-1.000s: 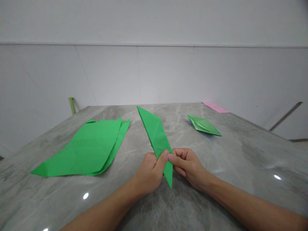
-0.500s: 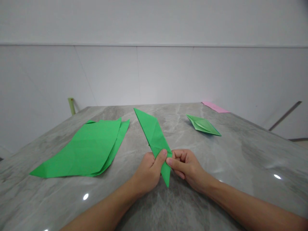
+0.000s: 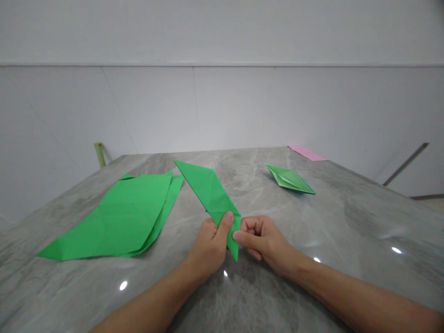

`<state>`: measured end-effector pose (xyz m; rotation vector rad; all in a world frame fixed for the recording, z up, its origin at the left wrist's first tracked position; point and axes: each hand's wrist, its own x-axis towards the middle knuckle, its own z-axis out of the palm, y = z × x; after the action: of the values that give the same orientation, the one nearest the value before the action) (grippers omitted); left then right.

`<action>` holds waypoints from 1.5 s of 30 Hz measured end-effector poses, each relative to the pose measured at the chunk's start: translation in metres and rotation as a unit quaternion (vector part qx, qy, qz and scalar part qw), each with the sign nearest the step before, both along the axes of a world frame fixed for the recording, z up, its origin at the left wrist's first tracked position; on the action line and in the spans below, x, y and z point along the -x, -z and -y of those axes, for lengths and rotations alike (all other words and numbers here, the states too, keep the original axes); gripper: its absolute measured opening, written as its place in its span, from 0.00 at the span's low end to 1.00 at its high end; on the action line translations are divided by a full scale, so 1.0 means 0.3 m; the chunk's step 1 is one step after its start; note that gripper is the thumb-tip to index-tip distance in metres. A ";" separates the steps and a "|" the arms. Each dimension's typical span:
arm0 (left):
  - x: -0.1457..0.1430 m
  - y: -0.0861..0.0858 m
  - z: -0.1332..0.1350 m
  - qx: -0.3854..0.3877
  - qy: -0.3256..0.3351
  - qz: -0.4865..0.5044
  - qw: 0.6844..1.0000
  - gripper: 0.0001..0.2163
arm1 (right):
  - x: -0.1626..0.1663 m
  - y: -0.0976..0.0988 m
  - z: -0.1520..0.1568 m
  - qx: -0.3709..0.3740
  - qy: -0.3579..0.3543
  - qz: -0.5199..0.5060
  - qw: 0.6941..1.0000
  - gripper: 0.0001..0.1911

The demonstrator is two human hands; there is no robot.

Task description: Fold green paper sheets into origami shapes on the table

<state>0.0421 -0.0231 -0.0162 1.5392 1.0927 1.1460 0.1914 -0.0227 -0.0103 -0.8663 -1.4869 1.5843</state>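
A long green folded paper [image 3: 212, 190] is held slanting over the table, its upper tip pointing to the far left. My left hand [image 3: 211, 243] grips it from the left near the lower end, thumb lying on its face. From the right, my right hand [image 3: 260, 238] pinches its lower right edge between thumb and curled fingers. The paper's pointed lower tip shows between the two hands. Some of the back of the paper is hidden.
Green paper sheets [image 3: 121, 217] lie stacked on the grey marbled table [image 3: 333, 222] at left. Further back on the right are a lighter green folded paper piece [image 3: 290, 179] and a pink paper [image 3: 308, 153]. A white wall [image 3: 229, 106] rises behind.
The folded paper has tilted further left at its upper end, and its lower tip sits a little higher. Both hands have shifted slightly left, still holding it.
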 end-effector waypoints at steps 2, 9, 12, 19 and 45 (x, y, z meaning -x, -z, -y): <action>-0.003 -0.002 0.002 0.011 -0.020 0.008 1.000 0.24 | 0.002 -0.001 0.002 0.006 -0.006 -0.003 1.000 0.25; -0.008 -0.001 0.001 0.015 -0.069 0.033 0.997 0.25 | 0.007 -0.005 0.002 0.026 -0.036 -0.014 0.999 0.22; -0.008 0.002 -0.002 0.012 -0.079 0.053 0.995 0.25 | 0.003 -0.004 0.002 0.031 -0.047 -0.013 0.998 0.22; -0.006 -0.011 -0.007 0.025 -0.089 0.056 0.994 0.27 | 0.001 0.000 0.006 0.040 -0.047 -0.014 0.998 0.20; 0.027 -0.038 -0.007 0.040 0.172 0.054 0.983 0.27 | -0.001 -0.002 0.002 0.103 -0.009 -0.054 0.993 0.19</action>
<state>0.0339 -0.0209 -0.0048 1.5137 0.7553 0.9253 0.1916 -0.0233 -0.0096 -0.8692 -1.2738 1.7920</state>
